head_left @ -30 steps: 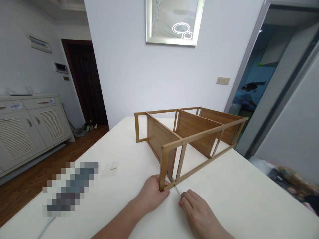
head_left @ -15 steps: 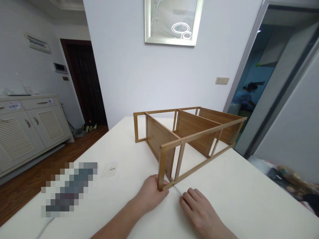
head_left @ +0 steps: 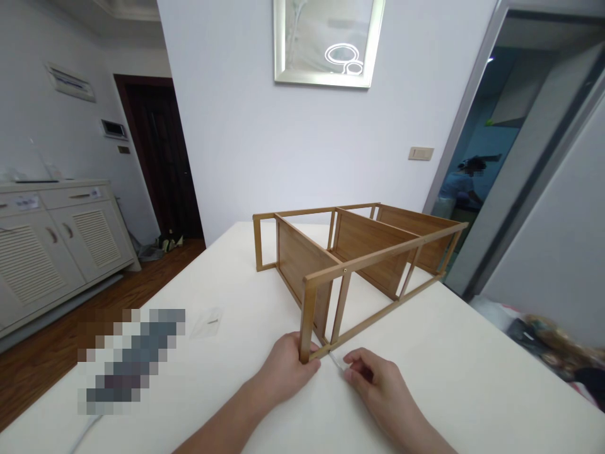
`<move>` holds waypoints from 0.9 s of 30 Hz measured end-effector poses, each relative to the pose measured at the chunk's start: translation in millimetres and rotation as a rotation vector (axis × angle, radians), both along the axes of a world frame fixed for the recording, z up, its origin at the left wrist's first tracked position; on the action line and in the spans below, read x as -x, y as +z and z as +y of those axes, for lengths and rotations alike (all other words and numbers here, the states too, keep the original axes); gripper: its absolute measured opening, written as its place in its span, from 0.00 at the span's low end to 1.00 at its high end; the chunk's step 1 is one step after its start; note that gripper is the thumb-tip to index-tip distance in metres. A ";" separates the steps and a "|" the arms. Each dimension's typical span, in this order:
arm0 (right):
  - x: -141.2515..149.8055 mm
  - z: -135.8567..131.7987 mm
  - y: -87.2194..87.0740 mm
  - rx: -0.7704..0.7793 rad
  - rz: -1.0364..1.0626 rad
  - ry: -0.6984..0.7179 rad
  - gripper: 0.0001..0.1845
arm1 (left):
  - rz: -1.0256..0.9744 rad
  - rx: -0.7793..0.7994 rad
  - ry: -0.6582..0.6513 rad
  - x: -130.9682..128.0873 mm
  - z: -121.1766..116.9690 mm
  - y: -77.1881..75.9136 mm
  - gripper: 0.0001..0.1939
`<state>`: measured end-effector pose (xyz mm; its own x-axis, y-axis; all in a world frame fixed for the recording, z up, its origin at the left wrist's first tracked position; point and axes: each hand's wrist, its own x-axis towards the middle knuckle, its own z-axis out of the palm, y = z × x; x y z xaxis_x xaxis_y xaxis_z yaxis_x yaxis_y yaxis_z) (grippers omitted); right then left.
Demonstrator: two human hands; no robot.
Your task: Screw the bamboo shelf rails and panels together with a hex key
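Observation:
A wooden shelf rack [head_left: 373,257] lies on its side across the white table [head_left: 425,378]. Its near lower corner is in the grip of my left hand [head_left: 288,369], whose fingers go behind the upright and are partly hidden. My right hand [head_left: 378,384] is just right of that corner, thumb and index finger curled at the end of a thin metal hex key [head_left: 336,361]. The key's tip meets the lower rail by the joint with the crossbar. Its other end is hidden by the fingers.
A small clear plastic bag [head_left: 207,323] with a screw on it lies to the left. Beyond it is a blurred-out dark object [head_left: 137,359] with a white cable. Bundled items [head_left: 543,347] sit past the right table edge. Another person [head_left: 460,183] is in the far room.
My right hand has rolled over at the hex key, from knuckles up to thumb and index finger showing. The left hand and the rack have stayed in place.

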<state>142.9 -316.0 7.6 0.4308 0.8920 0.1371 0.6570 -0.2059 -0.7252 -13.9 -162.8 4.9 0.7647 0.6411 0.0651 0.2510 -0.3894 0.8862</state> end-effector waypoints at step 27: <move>7.3 -11.5 -9.9 -0.398 -1.234 0.111 0.10 | -0.005 0.001 0.019 0.3 1.3 -2.9 0.09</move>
<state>135.6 -327.5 -2.3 -0.2416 0.7214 0.6491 0.9298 -0.0194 0.3676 -14.2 -161.5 1.9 0.7523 0.6553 0.0680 0.2539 -0.3837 0.8879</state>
